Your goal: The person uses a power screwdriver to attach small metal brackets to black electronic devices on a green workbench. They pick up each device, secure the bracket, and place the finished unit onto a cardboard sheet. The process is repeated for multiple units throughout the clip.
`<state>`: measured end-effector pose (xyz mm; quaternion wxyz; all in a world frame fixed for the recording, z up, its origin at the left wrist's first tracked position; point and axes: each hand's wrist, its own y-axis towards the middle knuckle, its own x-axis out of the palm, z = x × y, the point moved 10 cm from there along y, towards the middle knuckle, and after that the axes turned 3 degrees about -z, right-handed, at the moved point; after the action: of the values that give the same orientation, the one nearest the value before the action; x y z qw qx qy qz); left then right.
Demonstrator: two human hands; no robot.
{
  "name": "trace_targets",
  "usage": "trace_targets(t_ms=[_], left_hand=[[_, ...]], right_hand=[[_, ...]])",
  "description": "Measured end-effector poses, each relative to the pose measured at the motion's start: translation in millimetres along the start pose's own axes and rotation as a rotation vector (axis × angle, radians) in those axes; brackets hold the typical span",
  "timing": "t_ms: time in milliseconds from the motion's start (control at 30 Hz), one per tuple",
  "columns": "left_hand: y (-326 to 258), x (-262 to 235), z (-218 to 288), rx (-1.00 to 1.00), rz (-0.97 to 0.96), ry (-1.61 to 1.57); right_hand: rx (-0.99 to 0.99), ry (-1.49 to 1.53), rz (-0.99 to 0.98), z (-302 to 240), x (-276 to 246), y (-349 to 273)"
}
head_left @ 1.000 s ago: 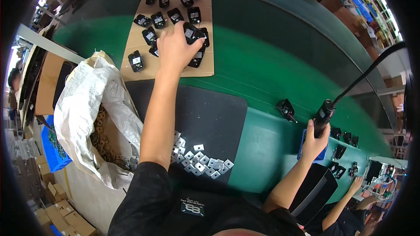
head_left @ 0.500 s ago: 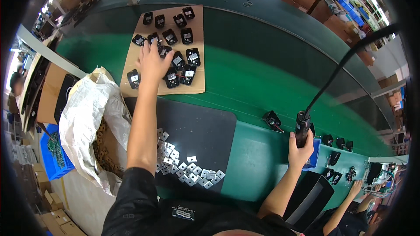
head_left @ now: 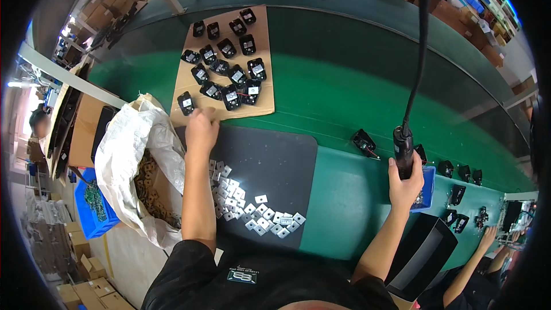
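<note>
My left hand (head_left: 202, 130) is over the near edge of a cardboard sheet (head_left: 165, 116), fingers loosely bent and slightly apart, with nothing visible in them. Just beyond its fingertips lies a black plastic housing (head_left: 186, 103). Several more black housings (head_left: 231, 97) with silvery square plates lie on the sheet. On the right, my right hand (head_left: 406, 186) is closed around a black electric screwdriver (head_left: 403, 152), held upright with its cable (head_left: 422, 51) rising from the top. The screwdriver's tip is hidden. Small square metal plates (head_left: 264, 218) are scattered over a dark mat (head_left: 270, 161).
A white woven sack (head_left: 129, 149) of metal pieces stands left, beside a blue bin (head_left: 94, 227). Right of the screwdriver are a blue tray (head_left: 428, 186), a black open box (head_left: 422, 258) and more housings (head_left: 457, 195). Another person's hand (head_left: 488, 238) is at far right.
My left hand has drawn back from among the housings to the cardboard's near edge, uncovering those beneath it. The right hand still grips the screwdriver. The whole view has shifted slightly.
</note>
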<state>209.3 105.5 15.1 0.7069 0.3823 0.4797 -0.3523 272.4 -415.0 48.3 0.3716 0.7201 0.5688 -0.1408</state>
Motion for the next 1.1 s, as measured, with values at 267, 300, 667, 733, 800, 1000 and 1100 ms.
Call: trace_targets(t_ms=[267,300,667,733,800,1000,1100], left_hand=[[3,10,13,0.121,0.001,-0.077],[0,12,19,0.17,0.007,-0.087],[-14,10,16,0.385,0.16,-0.086],[-14,11,11,0.351,0.168,-0.118],[-15,8,7,0.304,0.165,-0.142],[-12,9,4,0.315,0.169,-0.17],[-10,6,8,0.294,0.138,-0.175]], right_hand=[[-0.036,-0.004,0.001,-2,1,3],[-0.037,0.006,0.008,4,-1,1],[0.066,0.09,-0.074,11,4,-5],[0.066,0.059,-0.077,11,4,-4],[0.066,0.055,-0.075,11,4,-5],[0.061,0.051,-0.068,10,4,-3],[0.047,0.151,-0.063,2,4,-4]])
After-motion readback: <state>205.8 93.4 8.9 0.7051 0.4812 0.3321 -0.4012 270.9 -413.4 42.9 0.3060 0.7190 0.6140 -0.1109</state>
